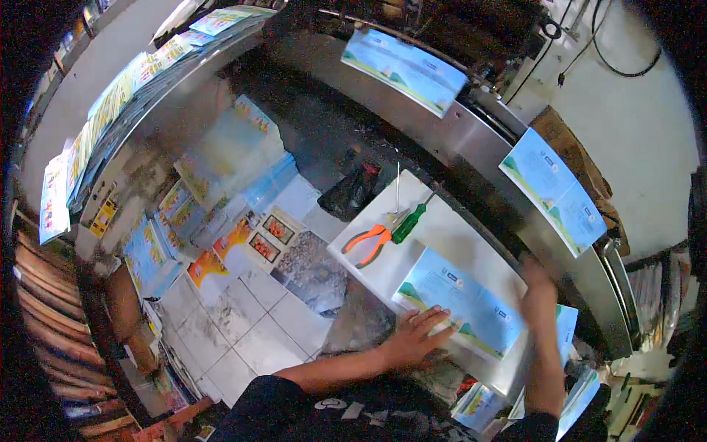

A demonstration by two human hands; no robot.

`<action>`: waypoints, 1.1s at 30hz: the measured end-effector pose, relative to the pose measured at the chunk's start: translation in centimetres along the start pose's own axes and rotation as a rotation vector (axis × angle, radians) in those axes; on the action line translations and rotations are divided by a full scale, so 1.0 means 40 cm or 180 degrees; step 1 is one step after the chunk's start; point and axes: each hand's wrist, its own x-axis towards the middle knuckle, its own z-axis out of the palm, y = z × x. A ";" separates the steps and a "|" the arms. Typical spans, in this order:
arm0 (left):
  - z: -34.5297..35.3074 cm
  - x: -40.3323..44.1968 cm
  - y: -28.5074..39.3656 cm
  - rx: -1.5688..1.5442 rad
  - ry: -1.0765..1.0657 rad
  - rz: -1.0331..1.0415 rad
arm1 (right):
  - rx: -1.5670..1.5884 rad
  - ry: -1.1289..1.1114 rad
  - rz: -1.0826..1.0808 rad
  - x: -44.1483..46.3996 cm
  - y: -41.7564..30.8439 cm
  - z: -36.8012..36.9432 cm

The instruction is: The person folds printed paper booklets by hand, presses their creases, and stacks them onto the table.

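Observation:
A light blue printed stack of sheets (471,295) lies on a white board (479,243) in front of me. My left hand (420,337) rests at its near left edge, fingers spread, with the fingertips on the paper. At the right end of the sheets is my right hand (539,291), blurred, its fingers too smeared to make out. Farther up the board lie orange-handled pliers (374,239) beside a green-handled screwdriver (407,225).
Blue printed sheets (554,190) lie on the metal machine edge (471,136) beyond the board. A long row of booklets (110,110) lines the left rail. Paper stacks (151,254) stand on the tiled floor (265,331). A black plastic bag (350,193) lies behind the board.

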 end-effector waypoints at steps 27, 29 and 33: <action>0.016 -0.001 0.021 0.0878 -0.0668 0.0191 | 0.0003 0.1905 0.0041 0.075 0.137 -0.288; 0.016 -0.004 0.022 0.0893 -0.0703 0.0204 | -0.0496 0.2602 -0.0035 0.119 0.108 -0.351; 0.016 -0.003 0.022 0.0656 -0.0527 0.0164 | 0.0535 0.2564 -0.0459 0.282 0.226 -0.274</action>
